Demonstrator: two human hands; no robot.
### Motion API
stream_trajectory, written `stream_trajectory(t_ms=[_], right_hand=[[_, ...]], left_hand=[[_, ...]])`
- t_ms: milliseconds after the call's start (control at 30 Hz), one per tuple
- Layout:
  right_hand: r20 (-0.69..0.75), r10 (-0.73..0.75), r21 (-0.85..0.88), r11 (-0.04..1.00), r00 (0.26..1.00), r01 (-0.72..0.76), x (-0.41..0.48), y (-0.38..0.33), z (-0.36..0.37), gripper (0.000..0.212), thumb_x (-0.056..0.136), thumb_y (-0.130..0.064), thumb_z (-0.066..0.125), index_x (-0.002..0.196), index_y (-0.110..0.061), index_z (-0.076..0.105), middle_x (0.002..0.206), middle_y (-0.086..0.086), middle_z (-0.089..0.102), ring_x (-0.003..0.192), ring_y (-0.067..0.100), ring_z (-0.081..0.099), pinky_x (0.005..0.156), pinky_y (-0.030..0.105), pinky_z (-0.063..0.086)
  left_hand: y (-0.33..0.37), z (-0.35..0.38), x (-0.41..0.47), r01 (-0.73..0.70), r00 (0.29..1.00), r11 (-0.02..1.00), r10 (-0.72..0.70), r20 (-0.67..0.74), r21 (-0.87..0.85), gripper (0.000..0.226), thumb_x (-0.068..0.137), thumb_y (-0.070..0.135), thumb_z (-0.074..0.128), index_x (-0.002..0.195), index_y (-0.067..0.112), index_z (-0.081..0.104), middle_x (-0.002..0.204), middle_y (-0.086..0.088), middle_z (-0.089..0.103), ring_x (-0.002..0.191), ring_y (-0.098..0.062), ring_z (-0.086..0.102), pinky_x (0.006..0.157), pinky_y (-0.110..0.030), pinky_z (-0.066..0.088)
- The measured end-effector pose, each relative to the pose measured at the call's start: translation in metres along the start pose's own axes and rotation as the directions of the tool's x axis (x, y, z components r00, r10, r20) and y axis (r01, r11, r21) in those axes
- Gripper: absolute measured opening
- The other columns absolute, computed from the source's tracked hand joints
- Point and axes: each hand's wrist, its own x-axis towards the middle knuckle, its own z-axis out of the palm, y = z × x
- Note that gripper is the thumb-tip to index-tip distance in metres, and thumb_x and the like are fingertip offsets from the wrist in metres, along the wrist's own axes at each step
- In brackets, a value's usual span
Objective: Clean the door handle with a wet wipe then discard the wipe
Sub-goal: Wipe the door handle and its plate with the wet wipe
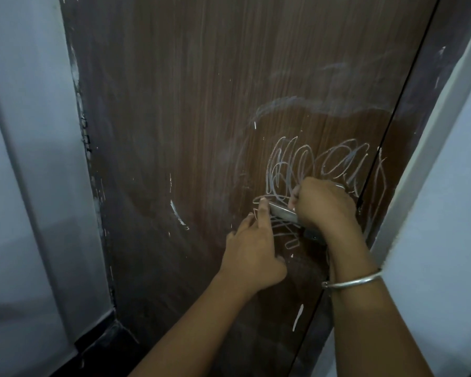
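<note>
The right hand (324, 205) was curled in a fist round the metal door handle (282, 212), whose free end stuck out to its left, where the left hand (252, 257) touched it with straight fingers, on the chalk-scribbled door (174, 131).

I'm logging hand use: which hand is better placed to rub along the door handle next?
Probably the right. The right hand is curled round the door handle, while the left hand only touches its free end with a straight finger. The wipe itself is not visible.
</note>
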Motion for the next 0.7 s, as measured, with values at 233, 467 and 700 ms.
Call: stream_trajectory(t_ms=[233,467,700], right_hand=[[-0.145,0.014,-0.018,1.0,0.989,-0.017,-0.01,0.007,0.014,0.015,0.086,-0.018,0.057,0.098,-0.026,0.064,0.081,0.001,0.059,0.065,0.016,0.05,0.056,0.031,0.038],[-0.541,-0.049,0.068,0.992,0.839,0.102,-0.037,0.008,0.035,0.024,0.081,-0.007,0.062,0.105,-0.013,0.064,0.089,0.011,0.065,0.085,0.028,0.058,0.058,0.031,0.04],[-0.754,-0.071,0.273,0.87,0.653,0.41,-0.029,0.007,0.038,0.028,0.078,0.003,0.065,0.105,-0.001,0.067,0.108,0.021,0.061,0.088,0.018,0.058,0.072,0.02,0.042]], left_hand=[[0.002,0.0,-0.001,-0.012,0.999,0.996,0.015,-0.039,0.092,0.108,0.072,0.032,0.064,0.144,0.022,-0.016,0.135,-0.011,0.044,0.127,-0.028,0.036,0.098,-0.05,0.035],[0.004,-0.001,0.0,-0.025,0.997,0.999,0.027,-0.077,0.026,0.094,0.076,0.026,0.059,0.146,0.02,-0.003,0.136,-0.01,0.045,0.128,-0.03,0.034,0.099,-0.049,0.035],[-0.005,-0.008,0.009,-0.113,0.979,0.993,0.117,-0.166,0.032,0.082,0.077,0.028,0.058,0.145,0.017,0.015,0.146,-0.002,0.035,0.129,-0.026,0.033,0.104,-0.043,0.033]])
